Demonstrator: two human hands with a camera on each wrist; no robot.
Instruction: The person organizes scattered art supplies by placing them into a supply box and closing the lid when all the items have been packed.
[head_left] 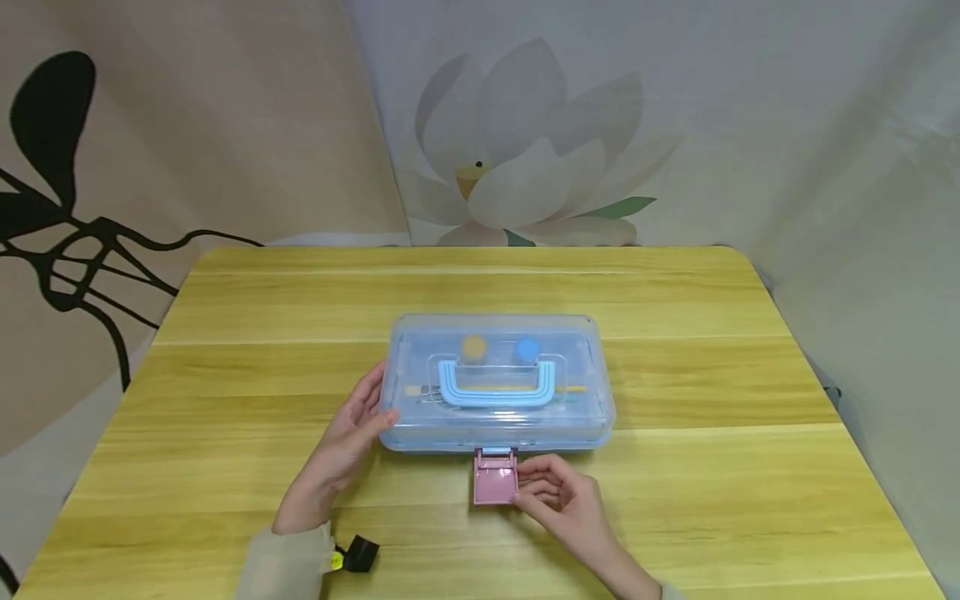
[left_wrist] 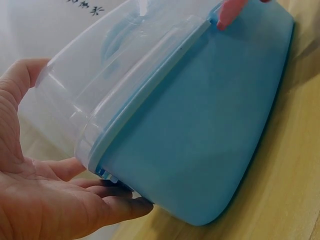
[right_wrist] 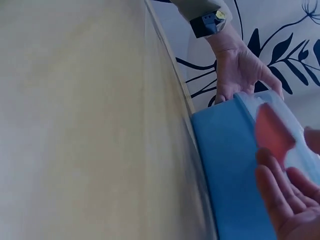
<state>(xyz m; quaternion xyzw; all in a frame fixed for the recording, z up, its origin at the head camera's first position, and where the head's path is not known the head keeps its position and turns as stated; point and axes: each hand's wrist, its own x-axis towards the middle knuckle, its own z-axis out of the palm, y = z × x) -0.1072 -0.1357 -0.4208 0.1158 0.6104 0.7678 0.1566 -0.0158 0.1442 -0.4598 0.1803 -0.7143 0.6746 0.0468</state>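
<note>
A storage box point(head_left: 585, 421) with a clear lid point(head_left: 420, 342), a blue base point(left_wrist: 200, 115) and a light blue handle point(head_left: 497, 399) sits upright on the table, its lid down. My left hand point(head_left: 352, 433) holds its left end, thumb on the lid's corner and fingers along the side below the rim. At the front middle, a pink latch point(head_left: 495, 485) is swung outward from the box. My right hand point(head_left: 558, 504) is at the latch's right edge. In the right wrist view its fingers touch the latch point(right_wrist: 272, 131) while the thumb point(right_wrist: 312, 140) stands apart from it.
Through the lid show an orange-tan round thing point(head_left: 473, 348), a blue round thing point(head_left: 527, 350) and thin sticks, one of them yellow point(head_left: 573, 389). The wooden table point(head_left: 712, 367) meets a printed curtain point(head_left: 735, 150) at the back. A small black device point(head_left: 362, 554) sits at the left sleeve.
</note>
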